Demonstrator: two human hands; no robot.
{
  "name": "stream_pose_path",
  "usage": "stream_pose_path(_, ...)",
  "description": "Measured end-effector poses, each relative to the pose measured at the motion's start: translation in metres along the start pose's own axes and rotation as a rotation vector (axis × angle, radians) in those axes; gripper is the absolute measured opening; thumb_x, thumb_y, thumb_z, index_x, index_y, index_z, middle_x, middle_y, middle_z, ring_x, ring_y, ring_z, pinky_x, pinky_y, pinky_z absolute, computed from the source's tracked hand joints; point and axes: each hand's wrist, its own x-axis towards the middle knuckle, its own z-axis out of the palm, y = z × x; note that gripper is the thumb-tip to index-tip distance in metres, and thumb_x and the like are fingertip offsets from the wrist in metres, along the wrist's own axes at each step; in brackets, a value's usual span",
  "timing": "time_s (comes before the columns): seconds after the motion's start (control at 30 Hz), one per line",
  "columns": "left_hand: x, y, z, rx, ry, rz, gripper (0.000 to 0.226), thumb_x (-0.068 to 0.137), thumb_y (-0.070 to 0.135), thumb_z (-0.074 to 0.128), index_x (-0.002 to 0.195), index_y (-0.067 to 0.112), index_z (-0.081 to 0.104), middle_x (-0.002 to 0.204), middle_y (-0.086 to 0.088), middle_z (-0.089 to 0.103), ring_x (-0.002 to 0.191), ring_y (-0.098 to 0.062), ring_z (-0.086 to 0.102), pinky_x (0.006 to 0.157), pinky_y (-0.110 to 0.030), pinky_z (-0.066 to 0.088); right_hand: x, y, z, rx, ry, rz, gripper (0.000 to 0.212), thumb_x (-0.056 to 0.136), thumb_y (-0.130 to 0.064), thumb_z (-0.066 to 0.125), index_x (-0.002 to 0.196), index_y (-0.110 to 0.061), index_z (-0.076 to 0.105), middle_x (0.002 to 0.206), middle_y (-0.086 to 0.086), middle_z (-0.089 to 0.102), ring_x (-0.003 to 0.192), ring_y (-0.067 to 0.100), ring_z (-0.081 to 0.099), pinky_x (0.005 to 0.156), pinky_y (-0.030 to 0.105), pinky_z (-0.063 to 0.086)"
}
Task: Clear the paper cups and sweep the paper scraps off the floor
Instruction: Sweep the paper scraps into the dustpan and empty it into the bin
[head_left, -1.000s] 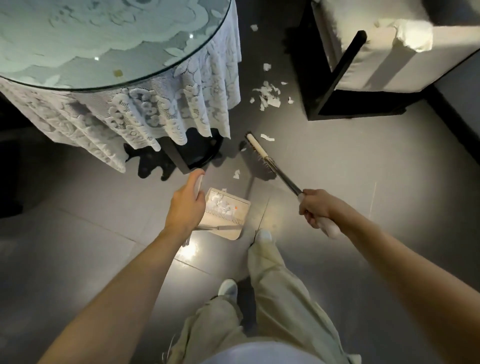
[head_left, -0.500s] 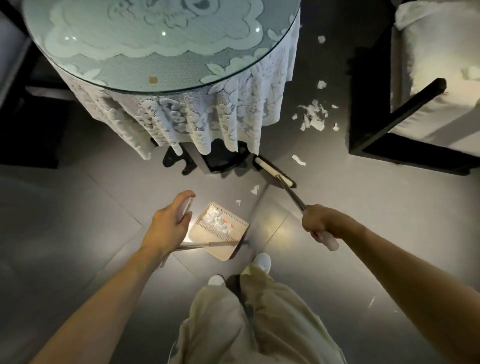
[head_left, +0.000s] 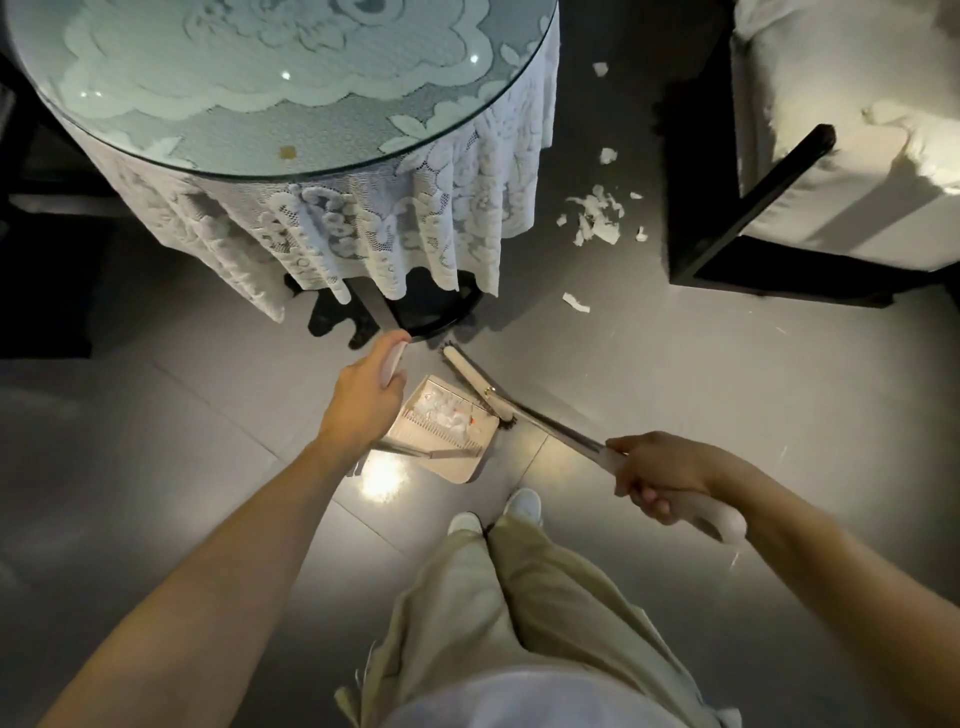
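Dustpan (head_left: 457, 464) handle is gripped by left hand (head_left: 363, 402), shaft mostly hidden by it; broom (head_left: 474, 376) handle is clasped by right hand (head_left: 658, 478), brush head at pan's mouth. Paper scraps (head_left: 597, 221) are scattered on floor (head_left: 727, 389) btw. table (head_left: 311, 174) & a chair (head_left: 831, 197) cut off at right; pan's contents are blurred.

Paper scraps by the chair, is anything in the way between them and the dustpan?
Only the broom head lies between, along the edge of the dustpan, and the right hand can swing it away. Otherwise bare floor runs from the paper scraps to the pan; the lace tablecloth hangs off to one side.
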Motion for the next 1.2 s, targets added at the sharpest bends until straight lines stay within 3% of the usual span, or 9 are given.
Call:
stream_pose_path(0.1, 0.007, 0.008, 0.004, 0.004, -0.028, 0.026, 0.036, 0.096, 0.017, 0.047, 0.118, 0.045, 0.043, 0.096, -0.011, 0.058, 0.07, -0.022, 0.058, 0.067, -0.041, 0.053, -0.004, 0.003, -0.019, 0.105, 0.059, -0.025, 0.053, 0.092, 0.005, 0.044, 0.141, -0.012, 0.039, 0.044, 0.003, 0.038, 0.031, 0.01, 0.035, 0.034, 0.016, 0.032)
stream_pose_path(0.2, 0.018, 0.023, 0.014, 0.01, -0.04, 0.04, 0.036, 0.096, 0.017, 0.047, 0.121, 0.042, 0.043, 0.096, -0.012, 0.057, 0.07, -0.02, 0.056, 0.067, -0.035, 0.05, 0.003, -0.003, -0.045, 0.128, 0.138, -0.056, 0.044, 0.091, 0.006, 0.044, 0.134, -0.001, 0.044, 0.044, 0.004, 0.039, 0.034, 0.011, 0.035, 0.034, 0.015, 0.032)
stream_pose_path(0.3, 0.031, 0.041, 0.027, -0.005, -0.051, 0.051, 0.035, 0.096, 0.017, 0.047, 0.121, 0.042, 0.044, 0.092, -0.013, 0.056, 0.07, -0.022, 0.054, 0.066, -0.036, 0.049, 0.018, -0.014, -0.078, 0.113, 0.223, -0.08, 0.022, 0.09, 0.005, 0.046, 0.108, -0.001, 0.055, 0.052, 0.007, 0.042, 0.042, 0.014, 0.037, 0.039, 0.019, 0.034)
stream_pose_path(0.4, 0.053, 0.065, 0.043, -0.005, -0.05, 0.071, 0.036, 0.095, 0.016, 0.047, 0.122, 0.04, 0.044, 0.089, -0.012, 0.054, 0.072, -0.023, 0.051, 0.067, -0.035, 0.045, 0.041, -0.023, -0.12, 0.042, 0.323, -0.096, 0.005, 0.089, 0.001, 0.048, 0.088, -0.002, 0.051, 0.061, 0.011, 0.048, 0.047, 0.018, 0.042, 0.044, 0.025, 0.037)
stream_pose_path(0.5, 0.076, 0.094, 0.064, -0.02, -0.026, 0.071, 0.037, 0.094, 0.013, 0.048, 0.123, 0.036, 0.046, 0.091, -0.009, 0.055, 0.078, -0.024, 0.053, 0.073, -0.033, 0.044, 0.065, -0.029, -0.169, 0.007, 0.386, -0.091, 0.01, 0.084, 0.002, 0.049, 0.092, -0.001, 0.052, 0.062, 0.013, 0.053, 0.044, 0.018, 0.047, 0.042, 0.024, 0.04)
stream_pose_path(0.6, 0.103, 0.126, 0.086, -0.008, -0.025, 0.071, 0.036, 0.095, 0.013, 0.048, 0.126, 0.032, 0.046, 0.098, -0.009, 0.054, 0.089, -0.027, 0.054, 0.076, -0.033, 0.041, 0.082, -0.037, -0.215, -0.068, 0.397, -0.113, 0.016, 0.082, 0.0, 0.05, 0.096, 0.004, 0.057, 0.074, 0.017, 0.059, 0.058, 0.024, 0.055, 0.053, 0.029, 0.046)
stream_pose_path(0.87, 0.173, 0.204, 0.13, 0.048, -0.013, 0.123, 0.038, 0.094, 0.015, 0.048, 0.128, 0.032, 0.046, 0.105, -0.009, 0.053, 0.103, -0.028, 0.051, 0.087, -0.043, 0.048, 0.101, -0.053, -0.243, -0.187, 0.209, -0.096, 0.023, 0.084, -0.005, 0.044, 0.102, -0.002, 0.058, 0.094, 0.015, 0.068, 0.075, 0.023, 0.059, 0.067, 0.03, 0.051)
stream_pose_path(1.07, 0.198, 0.243, 0.156, -0.043, 0.071, 0.108, 0.037, 0.094, 0.01, 0.048, 0.127, 0.025, 0.049, 0.101, -0.011, 0.058, 0.095, -0.028, 0.056, 0.08, -0.031, 0.044, 0.073, -0.056, -0.273, 0.149, 0.039, -0.022, 0.013, 0.087, -0.001, 0.044, 0.088, -0.008, 0.054, 0.058, 0.006, 0.047, 0.043, 0.012, 0.039, 0.041, 0.019, 0.036)
stream_pose_path(1.2, 0.224, 0.269, 0.157, 0.021, 0.048, 0.124, 0.037, 0.095, 0.011, 0.047, 0.128, 0.028, 0.048, 0.106, -0.013, 0.06, 0.099, -0.03, 0.055, 0.079, -0.031, 0.041, 0.048, -0.05, -0.329, 0.333, 0.026, -0.06, 0.028, 0.096, -0.005, 0.035, 0.075, -0.008, 0.053, 0.041, 0.001, 0.043, 0.032, 0.009, 0.036, 0.034, 0.014, 0.03)
